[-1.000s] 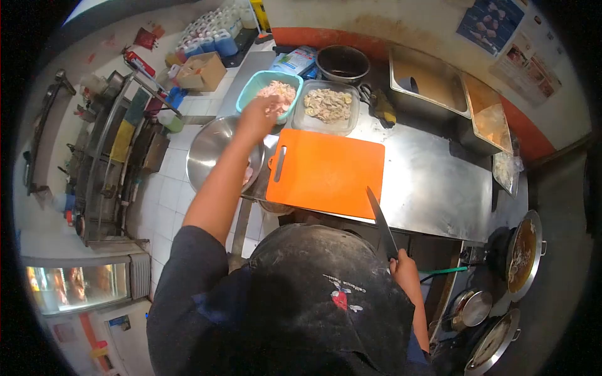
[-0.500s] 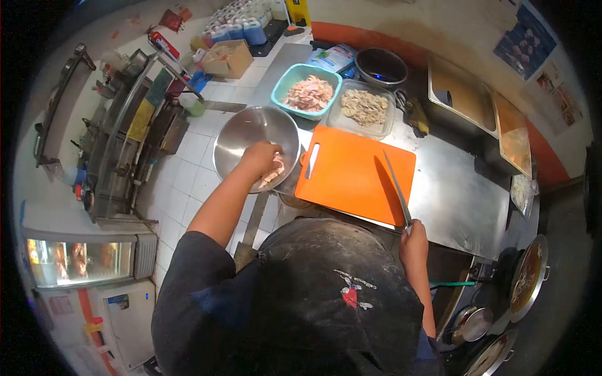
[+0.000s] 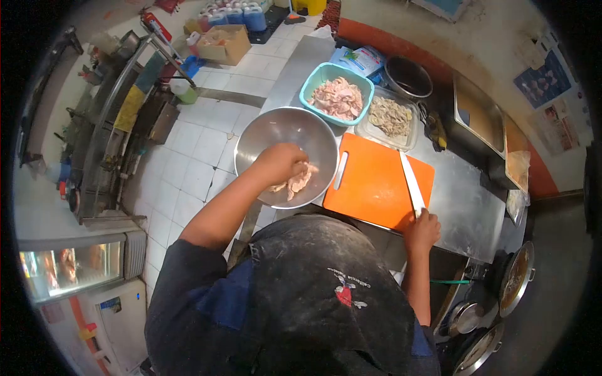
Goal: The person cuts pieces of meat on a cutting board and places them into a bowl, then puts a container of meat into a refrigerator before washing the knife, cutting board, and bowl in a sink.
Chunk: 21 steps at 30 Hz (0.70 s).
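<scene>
My left hand [image 3: 283, 164] reaches into a large steel bowl [image 3: 251, 135], its fingers closed on a piece of raw meat [image 3: 301, 179] that looks like chicken. More of the pale pink meat lies beneath it on the bowl's floor. My right hand [image 3: 422, 232] grips a long knife [image 3: 411, 183] by the handle. The blade points away from me over the right side of an orange cutting board [image 3: 367, 182], its flat side catching the light. The bowl sits just left of the board.
Behind the board stand a turquoise tub [image 3: 307, 91] of sliced raw meat and a clear container [image 3: 411, 141] of greyish cut pieces. A dark bowl [image 3: 408, 76] and steel pans [image 3: 480, 147] line the wall. Large pans [image 3: 518, 279] stand at lower right.
The view has shifted, so bowl and board appear farther right. My left hand stays in the bowl, with more meat showing under its fingers. The knife's blade has turned to show its flat side.
</scene>
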Tool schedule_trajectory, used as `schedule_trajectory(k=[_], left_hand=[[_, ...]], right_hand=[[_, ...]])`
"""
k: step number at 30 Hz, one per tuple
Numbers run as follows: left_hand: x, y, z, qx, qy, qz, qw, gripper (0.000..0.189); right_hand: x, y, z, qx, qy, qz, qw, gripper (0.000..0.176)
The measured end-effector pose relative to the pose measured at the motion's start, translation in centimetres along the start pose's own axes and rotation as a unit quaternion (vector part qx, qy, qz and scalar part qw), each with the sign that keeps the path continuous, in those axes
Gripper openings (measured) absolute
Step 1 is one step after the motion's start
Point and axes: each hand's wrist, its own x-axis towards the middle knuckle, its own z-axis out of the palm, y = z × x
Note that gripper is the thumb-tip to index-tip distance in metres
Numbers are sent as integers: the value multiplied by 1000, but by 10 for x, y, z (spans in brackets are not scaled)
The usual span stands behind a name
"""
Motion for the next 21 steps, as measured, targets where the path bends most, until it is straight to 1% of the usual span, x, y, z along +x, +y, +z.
schedule_trajectory(k=[1, 2, 3, 4, 5, 6, 7, 8, 9, 11, 12, 13, 14, 15, 16, 17, 18, 19, 20, 21], left_hand=[[-3, -2, -8, -81, 63, 22, 994, 18], [-8, -3, -17, -126, 86, 21, 988, 13], [-10, -5, -23, -131, 83, 24, 988, 13], [-13, -9, -27, -268, 62, -8, 961, 14], [-15, -12, -30, -400, 39, -41, 915, 14], [-17, -14, -30, -499, 25, -17, 866, 23], [-18, -12, -31, -502, 21, -15, 864, 23], [-20, -6, -33, -547, 25, -8, 837, 22], [-22, -2, -34, -590, 29, -1, 807, 21], [-26, 1, -34, -591, 6, -14, 807, 18], [-28, 0, -34, -588, -13, -27, 808, 21], [-31, -4, -33, -592, -12, -26, 805, 21], [-34, -9, -31, -607, -5, -8, 795, 26], [-36, -13, -29, -621, 3, 10, 784, 31], [-36, -23, -26, -627, 7, 10, 779, 31], [-35, -37, -22, -579, -3, -5, 816, 33], [-35, -46, -19, -528, -14, -20, 849, 35], [-35, -52, -12, -536, -8, -19, 844, 35], [-35, -55, -8, -489, 51, -37, 870, 35], [-35, -57, -7, -438, 109, -55, 891, 35]], right_hand=[[2, -16, -13, 28, 25, -29, 999, 35], [-1, -35, -27, 89, 53, -84, 991, 42], [0, -59, -41, 169, 60, -132, 975, 43], [3, -85, -54, 249, 66, -178, 950, 45], [6, -112, -64, 317, 45, -219, 922, 44], [10, -141, -76, 382, 25, -258, 887, 43], [13, -171, -95, 421, -1, -293, 858, 41], [14, -199, -111, 457, -27, -328, 826, 40], [13, -223, -120, 454, -28, -325, 829, 40], [10, -257, -129, 566, -107, -296, 762, 34], [10, -262, -128, 563, -109, -296, 764, 34], [11, -267, -124, 574, -144, -259, 763, 29], [11, -272, -121, 584, -180, -222, 760, 24], [10, -273, -115, 578, -183, -224, 763, 24], [10, -272, -109, 626, -216, -181, 727, 20], [9, -270, -106, 670, -247, -136, 687, 15], [8, -271, -107, 665, -251, -138, 690, 15], [8, -274, -111, 684, -250, -130, 673, 14], [8, -276, -112, 708, -246, -120, 651, 14], [10, -276, -113, 706, -247, -122, 653, 14]])
